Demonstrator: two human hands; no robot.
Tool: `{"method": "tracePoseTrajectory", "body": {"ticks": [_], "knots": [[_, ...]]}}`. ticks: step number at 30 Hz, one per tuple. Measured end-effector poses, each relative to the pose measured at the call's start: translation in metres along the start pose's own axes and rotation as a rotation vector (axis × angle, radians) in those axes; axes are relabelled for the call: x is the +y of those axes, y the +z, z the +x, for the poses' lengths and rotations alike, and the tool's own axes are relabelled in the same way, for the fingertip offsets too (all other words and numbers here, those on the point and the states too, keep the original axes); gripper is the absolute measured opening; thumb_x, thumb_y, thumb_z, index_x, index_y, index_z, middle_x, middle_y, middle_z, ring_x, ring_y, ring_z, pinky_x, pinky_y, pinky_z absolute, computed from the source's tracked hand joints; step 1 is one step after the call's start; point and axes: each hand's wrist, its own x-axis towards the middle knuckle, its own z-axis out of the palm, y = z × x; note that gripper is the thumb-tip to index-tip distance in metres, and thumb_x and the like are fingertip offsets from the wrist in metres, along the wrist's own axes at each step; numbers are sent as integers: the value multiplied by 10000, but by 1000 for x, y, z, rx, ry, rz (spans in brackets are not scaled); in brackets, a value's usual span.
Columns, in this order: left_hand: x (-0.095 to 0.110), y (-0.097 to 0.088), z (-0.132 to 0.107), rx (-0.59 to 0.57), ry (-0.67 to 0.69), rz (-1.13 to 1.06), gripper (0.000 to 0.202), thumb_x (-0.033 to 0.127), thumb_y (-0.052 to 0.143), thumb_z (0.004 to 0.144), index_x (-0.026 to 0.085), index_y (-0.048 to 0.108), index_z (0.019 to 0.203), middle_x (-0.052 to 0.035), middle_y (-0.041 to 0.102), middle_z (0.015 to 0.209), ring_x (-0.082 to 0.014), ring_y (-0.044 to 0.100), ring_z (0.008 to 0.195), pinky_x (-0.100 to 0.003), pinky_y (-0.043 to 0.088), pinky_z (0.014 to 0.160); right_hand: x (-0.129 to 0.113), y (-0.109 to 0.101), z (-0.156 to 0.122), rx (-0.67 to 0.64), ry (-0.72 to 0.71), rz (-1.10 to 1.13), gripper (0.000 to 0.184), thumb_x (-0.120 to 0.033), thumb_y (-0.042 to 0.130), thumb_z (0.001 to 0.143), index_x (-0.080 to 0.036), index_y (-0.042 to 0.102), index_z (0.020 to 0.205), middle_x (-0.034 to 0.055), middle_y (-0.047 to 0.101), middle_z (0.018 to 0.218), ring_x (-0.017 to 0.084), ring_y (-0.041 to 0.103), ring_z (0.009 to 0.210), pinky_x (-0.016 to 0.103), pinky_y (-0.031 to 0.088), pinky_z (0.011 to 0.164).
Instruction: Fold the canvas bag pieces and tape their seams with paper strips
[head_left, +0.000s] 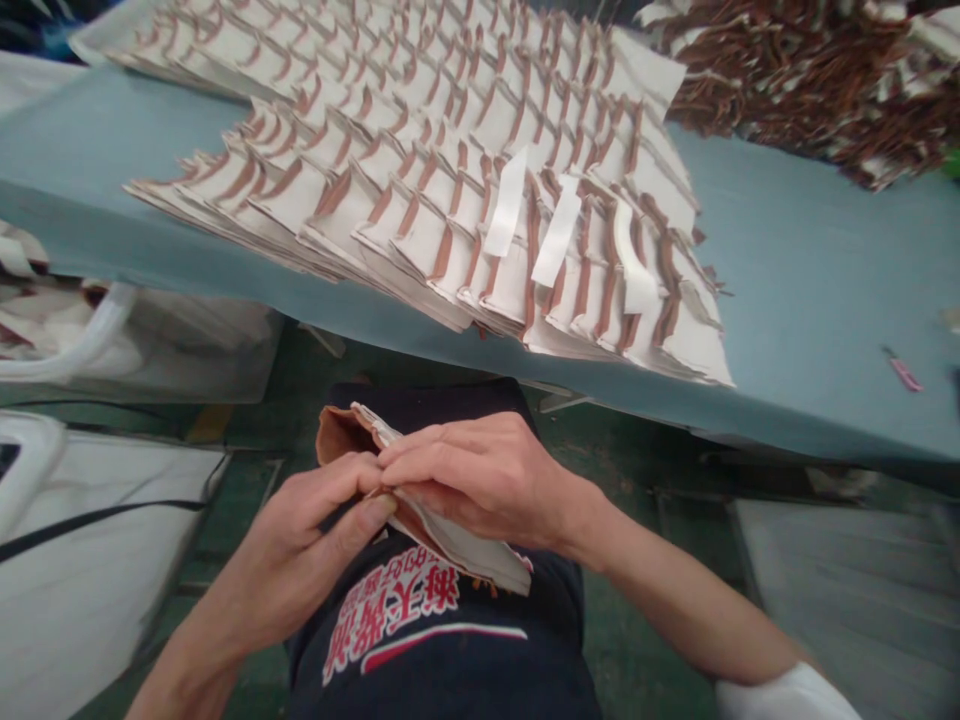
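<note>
Over my lap, both hands hold a small stack of flat white-and-brown pieces. My left hand pinches the stack's edge with thumb and fingers closed. My right hand lies over the top of the stack with fingers pressed together on it. The brown end of the stack sticks out past my fingers. Ahead, on the blue-grey table, many matching pieces lie fanned in overlapping rows.
Three loose white strips rest on the fanned rows near the table's front edge. A heap of brown-and-white pieces fills the far right. A small pink object lies at the right. White bags stand at the left.
</note>
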Motion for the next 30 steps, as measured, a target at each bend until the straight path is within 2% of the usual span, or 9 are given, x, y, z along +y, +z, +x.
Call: {"method": "tracePoseTrajectory", "body": {"ticks": [5,10,15,19,23,26,28,30], "knots": [[-6,-1,1,-38,-41,-60,313,269,648,1083,223,761,795,31,779,756,-143,742,689,-184,560,660,11,-5,5,-140,-23,6,268,-288,533,1236,-165,771,1243,64,907,1174,144,884,1064,211,660,875],[-9,-3,4,-50,-67,-101,320,292,648,1070,219,776,785,16,797,765,-144,727,670,-182,551,636,15,-10,8,-233,-28,-39,275,-296,538,1235,-154,774,1250,65,903,1177,146,875,1012,224,640,817],[-17,-4,3,-78,-110,-112,378,390,659,1080,210,748,760,-1,755,725,-163,699,661,-206,556,629,15,-19,13,-350,-67,-70,237,-227,540,1225,-139,744,1306,72,887,1169,151,853,1007,245,628,822],[-20,-3,3,-83,-143,-146,427,455,657,1079,207,712,735,-1,733,702,-156,656,627,-211,534,589,11,-24,19,-441,-160,-242,223,-111,517,1199,-114,707,1315,89,864,1118,165,832,977,266,607,760],[-18,0,5,-82,-137,-149,416,418,630,1082,200,725,740,6,725,689,-141,647,610,-198,517,573,9,-20,21,-425,-255,-453,228,-94,478,1191,-105,706,1189,74,838,989,164,761,736,306,501,580],[-15,2,7,-99,-113,-161,391,365,616,1075,197,719,737,20,710,674,-127,641,590,-183,508,563,10,-14,20,-400,-280,-485,241,-94,481,1179,-130,701,1090,45,797,902,149,685,657,314,429,557],[-14,3,9,-90,-96,-169,374,329,608,1061,198,699,722,39,667,653,-109,609,571,-167,487,548,12,-9,18,-359,-225,-448,261,-102,490,1161,-158,698,1014,14,751,820,142,633,633,312,377,565],[-14,4,9,-85,-83,-166,371,305,600,1047,201,667,697,56,620,630,-93,569,551,-155,457,529,13,-6,17,-327,-84,-356,250,-134,511,1123,-180,702,969,-6,712,760,138,593,625,307,325,573]]}}
